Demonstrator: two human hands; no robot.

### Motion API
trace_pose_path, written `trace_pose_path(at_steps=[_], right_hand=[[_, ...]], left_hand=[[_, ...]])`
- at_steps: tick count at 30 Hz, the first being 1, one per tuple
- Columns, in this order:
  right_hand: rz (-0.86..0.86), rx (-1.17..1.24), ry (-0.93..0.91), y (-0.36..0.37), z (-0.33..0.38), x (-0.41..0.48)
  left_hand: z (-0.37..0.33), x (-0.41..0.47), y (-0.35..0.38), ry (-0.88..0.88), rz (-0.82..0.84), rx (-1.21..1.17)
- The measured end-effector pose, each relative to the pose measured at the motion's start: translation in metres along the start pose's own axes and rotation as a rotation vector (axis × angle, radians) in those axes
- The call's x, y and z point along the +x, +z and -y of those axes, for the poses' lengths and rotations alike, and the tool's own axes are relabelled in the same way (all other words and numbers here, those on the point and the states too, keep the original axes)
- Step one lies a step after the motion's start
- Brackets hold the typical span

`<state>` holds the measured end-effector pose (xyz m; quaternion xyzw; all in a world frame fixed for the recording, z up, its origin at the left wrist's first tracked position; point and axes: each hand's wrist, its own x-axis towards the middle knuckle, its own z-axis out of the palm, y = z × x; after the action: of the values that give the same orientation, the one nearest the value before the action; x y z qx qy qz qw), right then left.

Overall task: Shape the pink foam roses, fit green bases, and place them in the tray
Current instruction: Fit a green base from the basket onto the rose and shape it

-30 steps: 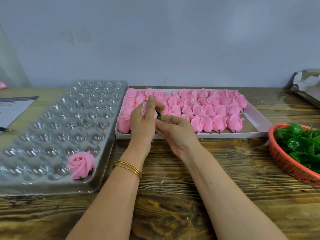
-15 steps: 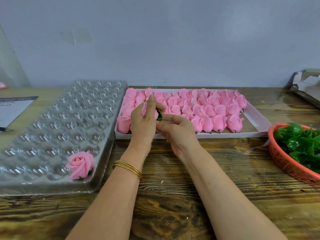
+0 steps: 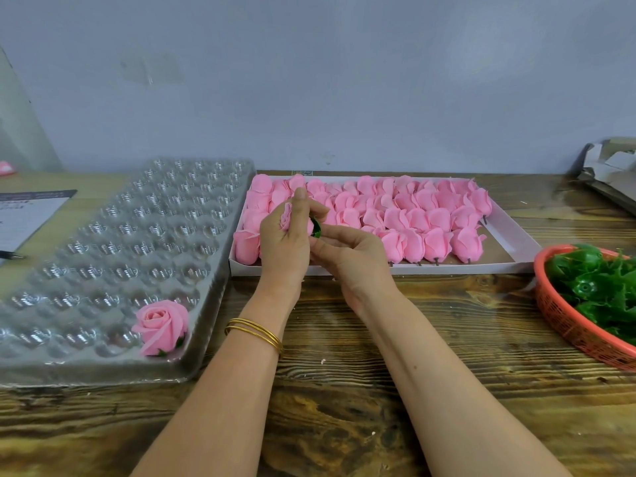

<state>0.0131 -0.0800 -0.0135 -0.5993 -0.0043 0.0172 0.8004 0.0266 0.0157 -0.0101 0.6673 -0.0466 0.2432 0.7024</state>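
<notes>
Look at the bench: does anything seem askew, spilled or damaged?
Nothing stands out. The one finished rose sits in a near-corner cup of the clear tray, unshaped roses fill the white box, and green bases stay inside the orange basket. Only tiny white specks dot the table.

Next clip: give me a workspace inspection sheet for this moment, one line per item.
Surface: wooden table, dark grain, small white specks.
Job's things: clear plastic tray holds one finished rose in its near right corner; white box packed with unshaped pink roses; red basket of green bases.
Clutter: paper and pen far left; torn cardboard far right.
Grippers: left hand grips a pink rose; right hand pinches a green base against it.
Cables: nothing seen.
Surroundings: plain grey wall.
</notes>
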Motion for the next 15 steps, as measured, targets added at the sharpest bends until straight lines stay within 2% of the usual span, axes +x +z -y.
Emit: trace_pose_path(at_steps=[15], right_hand=[[0.053, 0.255, 0.073, 0.0012, 0.0041, 0.0010]], left_hand=[[-0.0017, -0.0006, -0.0002, -0.014, -0.003, 0.013]])
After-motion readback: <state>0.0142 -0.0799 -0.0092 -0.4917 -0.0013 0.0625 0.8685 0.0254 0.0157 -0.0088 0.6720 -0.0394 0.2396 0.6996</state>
